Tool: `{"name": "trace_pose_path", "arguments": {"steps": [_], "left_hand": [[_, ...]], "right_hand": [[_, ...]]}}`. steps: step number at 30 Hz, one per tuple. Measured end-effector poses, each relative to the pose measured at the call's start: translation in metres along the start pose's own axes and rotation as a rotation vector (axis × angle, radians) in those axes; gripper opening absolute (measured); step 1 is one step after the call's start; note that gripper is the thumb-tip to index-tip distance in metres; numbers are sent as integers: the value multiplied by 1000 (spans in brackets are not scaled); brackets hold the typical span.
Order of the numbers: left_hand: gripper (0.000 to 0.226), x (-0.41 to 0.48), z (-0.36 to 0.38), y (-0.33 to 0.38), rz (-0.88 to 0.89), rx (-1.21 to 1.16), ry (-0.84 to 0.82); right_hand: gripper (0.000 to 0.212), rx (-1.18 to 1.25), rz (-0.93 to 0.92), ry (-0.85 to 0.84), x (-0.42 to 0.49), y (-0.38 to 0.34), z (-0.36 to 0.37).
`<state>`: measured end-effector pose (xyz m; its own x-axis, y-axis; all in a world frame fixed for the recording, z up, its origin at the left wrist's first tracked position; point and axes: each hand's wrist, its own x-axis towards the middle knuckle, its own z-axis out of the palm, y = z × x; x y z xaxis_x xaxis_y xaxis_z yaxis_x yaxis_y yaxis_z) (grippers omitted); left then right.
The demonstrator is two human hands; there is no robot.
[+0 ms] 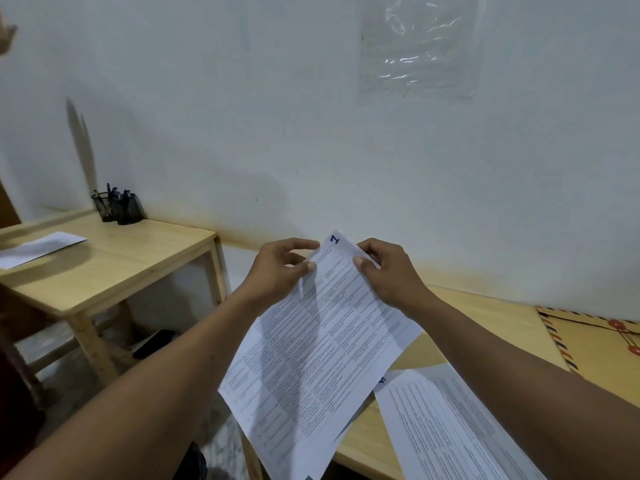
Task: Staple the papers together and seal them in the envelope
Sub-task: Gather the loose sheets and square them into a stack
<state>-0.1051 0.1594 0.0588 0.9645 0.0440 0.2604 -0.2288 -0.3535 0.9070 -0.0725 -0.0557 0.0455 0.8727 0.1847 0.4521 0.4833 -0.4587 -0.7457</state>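
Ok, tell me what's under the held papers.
Under the held papers: the wooden desk, a strip of floor, and the corner of another printed sheet on the desk. Whatever else lies there is covered.

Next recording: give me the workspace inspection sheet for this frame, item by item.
Surface: wooden desk, partly covered by paper.
Job's things: held papers, top sheet marked 1; loose papers on the desk; envelope on the desk's right side; no stapler seen.
Clutter: pen holder and white sheet on the side table.
Grips: left hand and right hand each pinch the held papers' top edge.
Cables: nothing seen.
Surroundings: white wall with a plastic sheet on it.
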Motion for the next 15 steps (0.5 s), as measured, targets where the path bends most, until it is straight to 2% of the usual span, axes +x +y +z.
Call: {"name": "trace_pose_path", "arguments": {"steps": [4,15], "left_hand": [[35,-1,1,-1,23,26,47],[31,0,-9,-4,37,41,104]], "right_hand": [[12,-60,-24,-4,2,1,2],[25,-152,-21,-52,6,-1,11]]}}
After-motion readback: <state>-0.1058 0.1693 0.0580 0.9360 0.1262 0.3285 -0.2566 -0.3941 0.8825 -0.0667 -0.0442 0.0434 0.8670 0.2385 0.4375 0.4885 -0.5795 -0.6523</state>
